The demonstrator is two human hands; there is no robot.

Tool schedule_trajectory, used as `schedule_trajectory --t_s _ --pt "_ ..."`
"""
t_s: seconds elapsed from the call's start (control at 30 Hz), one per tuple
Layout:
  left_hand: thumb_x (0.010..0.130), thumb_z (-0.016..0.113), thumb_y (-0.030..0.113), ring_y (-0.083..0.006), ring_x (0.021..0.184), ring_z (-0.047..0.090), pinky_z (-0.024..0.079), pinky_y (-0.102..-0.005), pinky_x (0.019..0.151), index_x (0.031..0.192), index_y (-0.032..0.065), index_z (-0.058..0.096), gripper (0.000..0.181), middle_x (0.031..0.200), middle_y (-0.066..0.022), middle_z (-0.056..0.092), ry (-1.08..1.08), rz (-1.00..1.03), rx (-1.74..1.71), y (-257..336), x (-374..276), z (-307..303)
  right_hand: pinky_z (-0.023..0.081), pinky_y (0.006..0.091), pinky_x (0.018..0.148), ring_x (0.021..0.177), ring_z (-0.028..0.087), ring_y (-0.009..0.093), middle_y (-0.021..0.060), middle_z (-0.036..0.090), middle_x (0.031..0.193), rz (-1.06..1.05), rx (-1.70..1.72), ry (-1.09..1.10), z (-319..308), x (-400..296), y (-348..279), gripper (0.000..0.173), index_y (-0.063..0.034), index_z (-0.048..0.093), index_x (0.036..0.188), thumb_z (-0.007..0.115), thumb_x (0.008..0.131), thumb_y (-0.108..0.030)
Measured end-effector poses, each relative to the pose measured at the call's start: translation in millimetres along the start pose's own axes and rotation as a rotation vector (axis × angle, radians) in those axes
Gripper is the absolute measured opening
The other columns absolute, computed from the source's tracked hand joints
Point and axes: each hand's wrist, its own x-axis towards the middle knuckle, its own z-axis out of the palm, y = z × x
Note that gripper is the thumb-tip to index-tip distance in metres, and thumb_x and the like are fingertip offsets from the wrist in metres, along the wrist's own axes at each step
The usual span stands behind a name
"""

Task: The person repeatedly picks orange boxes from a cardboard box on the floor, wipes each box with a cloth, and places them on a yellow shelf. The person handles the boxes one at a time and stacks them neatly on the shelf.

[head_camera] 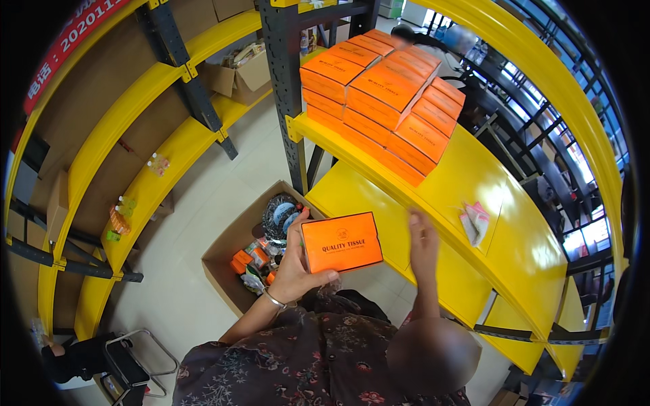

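My left hand [299, 269] grips an orange tissue box [343, 242] by its left side and lower edge, its printed top facing up. To the right of the box, my right hand [423, 243] is raised beside the yellow shelf edge, slightly blurred; it does not touch the box, and how far its fingers are spread is unclear. Several matching orange tissue boxes [386, 86] stand stacked on the upper yellow shelf ahead. Below my left hand, an open cardboard box [223, 274] on the floor holds dark round packs with blue labels, small orange packs and other packaged goods.
A small pink-and-white packet [475, 223] lies on the yellow shelf [528, 254] at right. Left, another yellow rack [152, 188] bears bottles and small packs, with an open carton [244, 76] further back. A black chair [133, 373] stands at lower left, a person's arm [58, 350] near it.
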Motion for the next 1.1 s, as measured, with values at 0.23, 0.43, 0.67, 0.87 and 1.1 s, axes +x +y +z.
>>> schedule_trajectory --t_s 0.23,0.43,0.67,0.87,1.1 --pt "0.064 0.083 0.005 -0.02 0.124 0.04 0.036 -0.0352 0.104 0.138 0.0052 0.019 0.098 0.128 -0.0088 0.04 -0.059 -0.004 -0.068 4.6 13.7 9.4 0.027 0.0524 0.103 0.128 0.037 0.035 0.0184 0.044 0.136 -0.024 -0.949 0.608 -93.6 61.8 105.5 0.051 -0.0088 0.052 0.127 0.061 0.086 -0.037" --pt "0.061 0.085 0.005 -0.0203 0.124 0.039 0.036 -0.0349 0.104 0.132 0.0064 0.021 0.096 0.127 -0.0088 0.037 -0.069 0.011 0.0 2.6 19.4 8.2 0.036 0.0508 0.095 0.121 0.043 0.036 0.0177 0.047 0.133 0.28 -1.015 0.318 -108.8 66.6 154.7 0.052 -0.0103 0.051 0.129 0.058 0.087 -0.04" --pt "0.059 0.086 0.011 -0.0224 0.119 0.043 0.038 -0.0344 0.101 0.13 0.0052 0.02 0.096 0.123 -0.0119 0.038 -0.011 0.016 0.214 -5.2 25.0 6.2 0.044 0.0353 0.071 0.081 0.058 0.026 0.0116 0.065 0.092 0.148 -0.336 0.235 -92.7 59.2 94.3 0.028 -0.0008 0.063 0.103 0.059 0.089 -0.025" --pt "0.059 0.086 0.018 -0.027 0.116 0.046 0.04 -0.0373 0.097 0.13 0.0028 0.024 0.095 0.12 -0.0154 0.04 0.105 0.048 0.512 -14.4 27.9 10.8 0.038 0.0354 0.087 0.099 0.051 0.022 0.0101 0.057 0.113 -0.324 -0.025 0.012 7.3 -8.7 -39.9 0.024 -0.0035 0.064 0.105 0.062 0.082 -0.01" --pt "0.072 0.074 0.022 -0.031 0.124 0.033 0.033 -0.0387 0.103 0.129 0.0021 0.038 0.07 0.127 -0.0167 0.031 0.003 0.199 0.858 -49.5 25.7 1.0 0.023 0.0546 0.105 0.131 0.034 0.035 0.0157 0.045 0.136 -0.619 -0.25 -0.416 54.4 -38.8 -71.5 0.051 -0.0127 0.052 0.131 0.06 0.083 -0.028"
